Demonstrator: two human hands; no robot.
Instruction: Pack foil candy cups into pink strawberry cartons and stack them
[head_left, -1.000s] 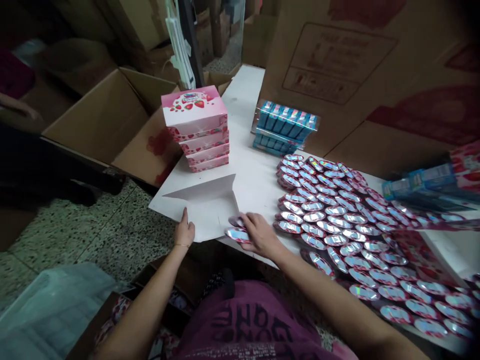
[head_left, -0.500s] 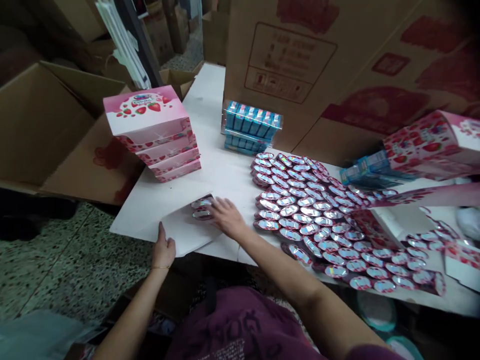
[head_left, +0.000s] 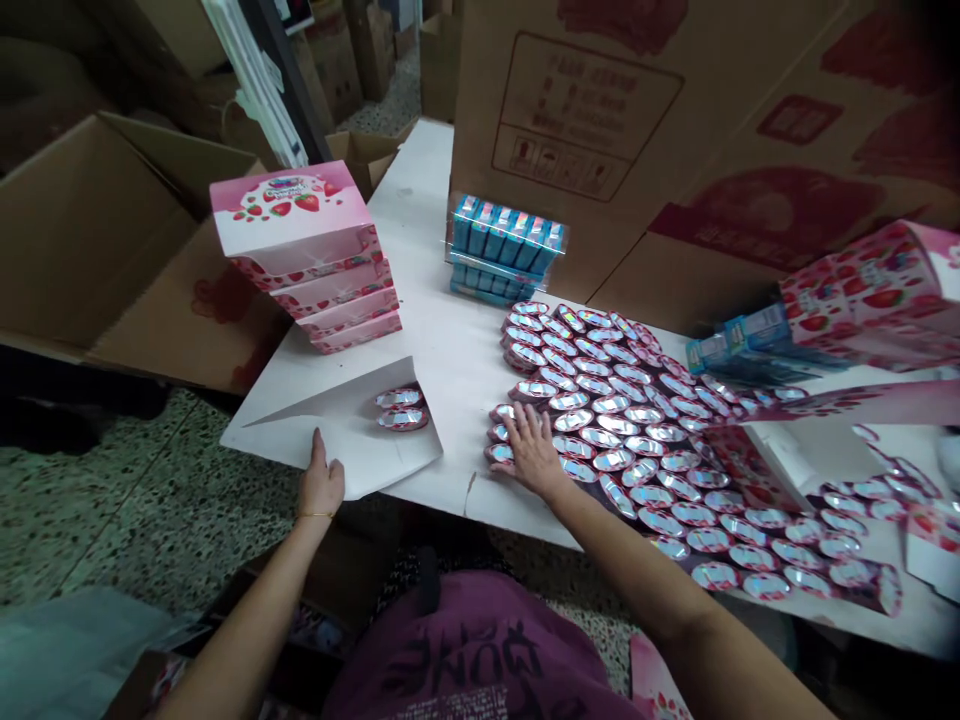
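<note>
My left hand grips the near edge of a flat white box blank that lies on the white table. Two foil-lidded pink cups sit on that blank. My right hand rests with fingers spread on the near left cups of a wide spread of foil-lidded cups, touching two or three of them.
A stack of pink strawberry boxes stands at the table's left. Blue packs stand behind the cups, before large cardboard cartons. An open carton sits on the floor left. More pink boxes lie at the right.
My right hand left two cups on the white blank and moved right onto the spread of cups. My left hand stayed on the blank's edge. The view shifted slightly.
</note>
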